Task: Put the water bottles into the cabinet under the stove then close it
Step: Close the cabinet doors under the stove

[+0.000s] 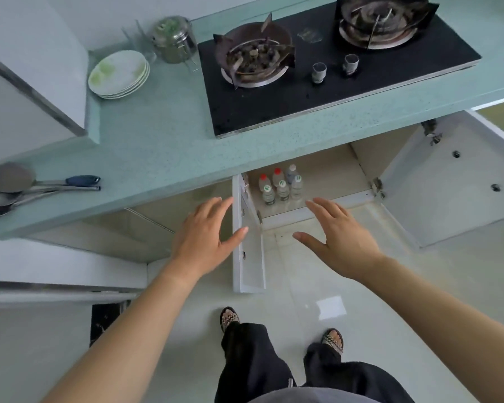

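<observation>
Several small water bottles [280, 186] stand upright in a cluster at the left of the cabinet floor [332, 181] under the black stove [326, 71]. Both white doors are swung open: the left door [249, 251] points edge-on toward me, the right door [454, 187] is wide open. My left hand [205, 237] is spread with empty fingers just left of the left door, thumb near its outer face. My right hand [339, 237] is spread and empty in front of the cabinet opening, between the doors.
On the green countertop [157, 146] lie a stack of plates [120, 74], a glass jar [173, 39] and ladles [41, 187] at the left. My feet in sandals [280, 327] stand on the pale tiled floor below the cabinet.
</observation>
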`<control>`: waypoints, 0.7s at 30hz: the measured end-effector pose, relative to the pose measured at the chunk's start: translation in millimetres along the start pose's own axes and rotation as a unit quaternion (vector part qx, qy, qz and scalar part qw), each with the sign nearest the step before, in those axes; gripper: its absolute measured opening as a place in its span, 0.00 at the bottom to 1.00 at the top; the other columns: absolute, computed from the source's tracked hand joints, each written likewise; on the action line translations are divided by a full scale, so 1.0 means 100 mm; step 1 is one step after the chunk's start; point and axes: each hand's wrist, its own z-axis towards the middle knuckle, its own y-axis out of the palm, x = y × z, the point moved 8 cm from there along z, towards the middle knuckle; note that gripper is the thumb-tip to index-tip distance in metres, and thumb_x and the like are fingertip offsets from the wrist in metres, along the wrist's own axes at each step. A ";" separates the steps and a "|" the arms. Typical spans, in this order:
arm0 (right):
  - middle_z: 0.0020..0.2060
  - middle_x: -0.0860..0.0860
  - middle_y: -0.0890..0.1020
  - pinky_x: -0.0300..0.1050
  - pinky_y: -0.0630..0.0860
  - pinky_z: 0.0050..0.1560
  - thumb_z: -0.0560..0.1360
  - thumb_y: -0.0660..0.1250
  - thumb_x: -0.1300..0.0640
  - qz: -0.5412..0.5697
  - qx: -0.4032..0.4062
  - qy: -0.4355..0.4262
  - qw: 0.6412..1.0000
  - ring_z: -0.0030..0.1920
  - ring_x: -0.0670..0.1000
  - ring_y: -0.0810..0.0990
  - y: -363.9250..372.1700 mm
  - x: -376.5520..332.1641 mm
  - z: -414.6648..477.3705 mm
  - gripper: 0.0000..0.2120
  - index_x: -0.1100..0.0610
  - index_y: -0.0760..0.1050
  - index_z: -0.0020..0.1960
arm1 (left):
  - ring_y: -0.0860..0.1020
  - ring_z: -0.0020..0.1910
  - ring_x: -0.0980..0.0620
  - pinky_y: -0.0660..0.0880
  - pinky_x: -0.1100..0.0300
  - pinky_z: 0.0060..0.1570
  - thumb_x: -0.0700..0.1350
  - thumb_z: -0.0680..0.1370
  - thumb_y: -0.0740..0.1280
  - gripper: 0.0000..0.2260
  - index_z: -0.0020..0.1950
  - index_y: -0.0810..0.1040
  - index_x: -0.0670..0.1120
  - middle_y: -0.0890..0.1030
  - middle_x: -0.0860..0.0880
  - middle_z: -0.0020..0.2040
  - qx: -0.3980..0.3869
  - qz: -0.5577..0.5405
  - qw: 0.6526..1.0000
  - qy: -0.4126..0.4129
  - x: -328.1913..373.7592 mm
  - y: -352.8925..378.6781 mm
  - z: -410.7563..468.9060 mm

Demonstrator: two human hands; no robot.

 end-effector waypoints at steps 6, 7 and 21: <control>0.73 0.47 0.62 0.49 0.64 0.68 0.75 0.53 0.35 -0.003 0.002 0.046 0.999 0.72 0.50 0.59 0.48 -0.50 0.27 0.33 0.51 0.55 0.74 | 0.67 0.69 0.47 0.67 0.48 0.65 0.68 0.72 0.50 0.34 0.72 0.65 0.48 0.69 0.47 0.70 -0.032 -0.005 0.998 0.048 -0.74 0.01 0.25; 0.72 0.47 0.62 0.49 0.64 0.68 0.75 0.53 0.35 -0.004 0.001 0.062 0.998 0.72 0.50 0.59 0.59 -0.58 0.33 0.33 0.51 0.55 0.74 | 0.67 0.69 0.47 0.68 0.48 0.65 0.68 0.72 0.50 0.35 0.72 0.65 0.49 0.69 0.47 0.70 -0.041 -0.001 0.997 0.062 -0.86 0.01 0.34; 0.70 0.49 0.64 0.49 0.73 0.57 0.76 0.60 0.45 0.096 0.043 0.264 0.959 0.66 0.54 0.69 1.83 -0.68 1.45 0.28 0.53 0.57 0.72 | 0.54 0.75 0.47 0.57 0.50 0.71 0.59 0.78 0.56 0.29 0.75 0.56 0.48 0.57 0.46 0.76 -0.117 0.097 0.935 0.320 -1.05 0.89 1.86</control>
